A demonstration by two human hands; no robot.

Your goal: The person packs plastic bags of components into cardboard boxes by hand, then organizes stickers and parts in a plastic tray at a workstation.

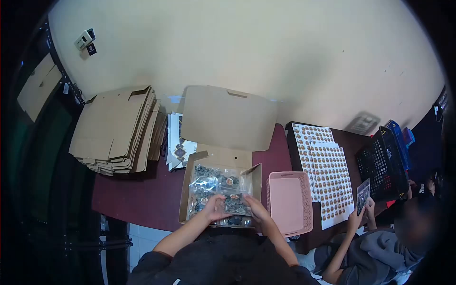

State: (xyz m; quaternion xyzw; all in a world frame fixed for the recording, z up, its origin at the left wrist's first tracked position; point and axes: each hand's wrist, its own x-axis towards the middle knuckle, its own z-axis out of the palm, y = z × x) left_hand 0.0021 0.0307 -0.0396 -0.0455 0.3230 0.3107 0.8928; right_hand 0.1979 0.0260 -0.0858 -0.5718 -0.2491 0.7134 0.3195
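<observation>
An open cardboard box (pixel 186 202) stands in front of me with its lid (pixel 230 118) raised against the wall. Inside lie several clear plastic packets (pixel 204 183) of dark coiled pieces, some with a small round sticker. Between my hands, over the box's near side, is one such clear packet (pixel 235 205). My left hand (pixel 215 207) grips its left end with closed fingers. At its right end, my right hand (pixel 257 209) is closed on the edge. The undersides of both hands are hidden.
Flattened cardboard boxes (pixel 111 128) are stacked at left, beside printed cards (pixel 179 152). To the right stand a pink basket (pixel 287 178), sticker sheets (pixel 330 180) and a black crate (pixel 380 164). A seated person (pixel 380 251) at lower right holds a dark packet (pixel 363 194).
</observation>
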